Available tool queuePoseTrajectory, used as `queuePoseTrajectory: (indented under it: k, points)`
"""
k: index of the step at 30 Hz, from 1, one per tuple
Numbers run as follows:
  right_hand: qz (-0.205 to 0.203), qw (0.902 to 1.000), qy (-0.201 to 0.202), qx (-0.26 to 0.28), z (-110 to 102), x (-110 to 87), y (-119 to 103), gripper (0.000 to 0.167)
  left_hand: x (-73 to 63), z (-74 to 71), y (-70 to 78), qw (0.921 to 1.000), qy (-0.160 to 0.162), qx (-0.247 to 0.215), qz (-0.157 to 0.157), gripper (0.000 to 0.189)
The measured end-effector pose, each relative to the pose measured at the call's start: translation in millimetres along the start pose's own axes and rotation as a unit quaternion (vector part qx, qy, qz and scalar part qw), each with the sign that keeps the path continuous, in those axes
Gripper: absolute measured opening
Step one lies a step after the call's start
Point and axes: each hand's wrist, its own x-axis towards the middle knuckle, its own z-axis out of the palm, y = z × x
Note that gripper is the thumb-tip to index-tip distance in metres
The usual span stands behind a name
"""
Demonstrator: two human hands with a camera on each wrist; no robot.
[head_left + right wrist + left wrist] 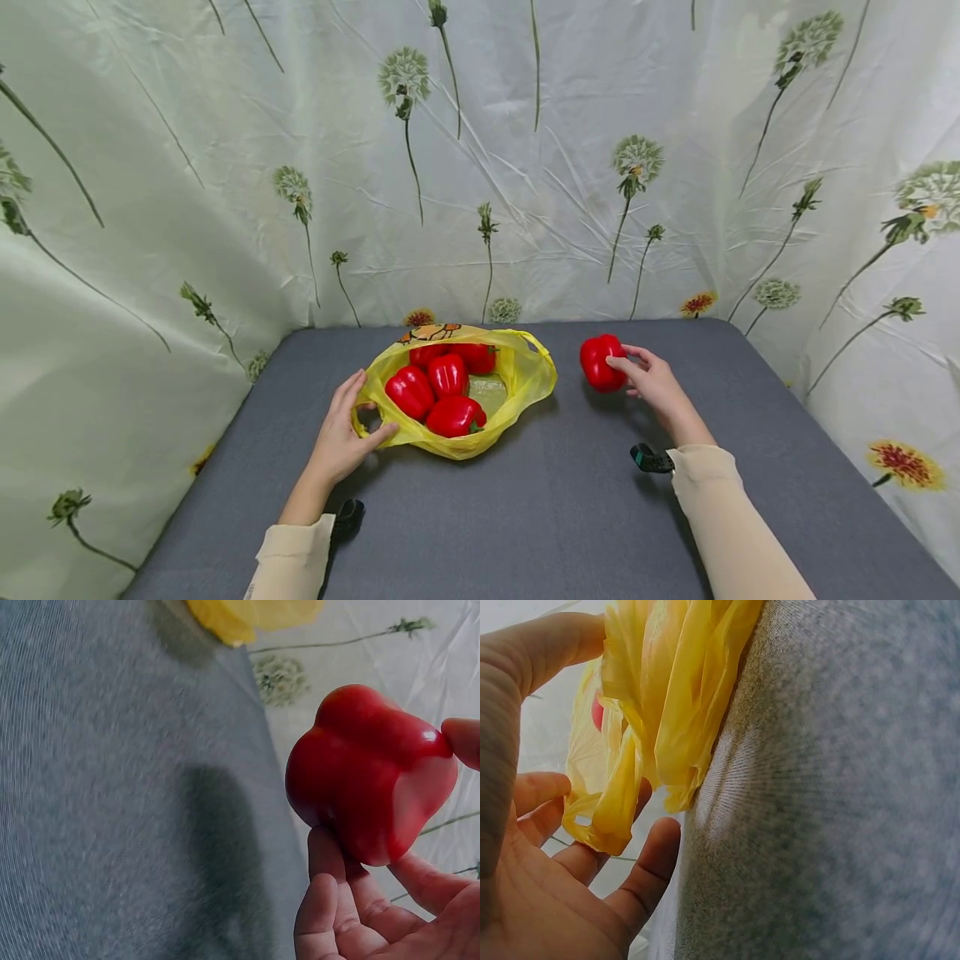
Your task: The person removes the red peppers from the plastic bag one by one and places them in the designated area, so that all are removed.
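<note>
Our right hand [656, 387] is pinching a red pepper [360, 772] — likely light, firm, slick, best held by its sides; our left hand [337, 440] is holding a yellow bag [531, 383].

Booth: floral curtain [540, 242], grey table [517, 525]

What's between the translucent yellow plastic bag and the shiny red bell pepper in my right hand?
Just bare dark grey tabletop; the head view shows nothing between the bag and the pepper.

Both hands [339, 437] [656, 387] reach forward, well apart, thumbs [386, 433] spread.
</note>
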Motion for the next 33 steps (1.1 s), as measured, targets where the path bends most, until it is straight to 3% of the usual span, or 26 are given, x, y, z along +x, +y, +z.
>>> queuePoseTrajectory:
  k: [7,18,33]
  points:
    - [0.018,0.9997,0.005,0.015,0,10.7,8,0.079,-0.2,1.0,-0.2,1.0000,0.002,0.002,0.004,0.103]
    - [0.040,0.9983,-0.019,0.037,-1,24.5,16,0.082,0.4,1.9,-1.4,1.0000,-0.005,-0.008,0.001,0.104]
    - [0.042,0.9953,0.004,0.087,-4,32.1,27,0.077,1.0,1.8,-1.0,0.9999,-0.013,-0.005,-0.009,0.103]
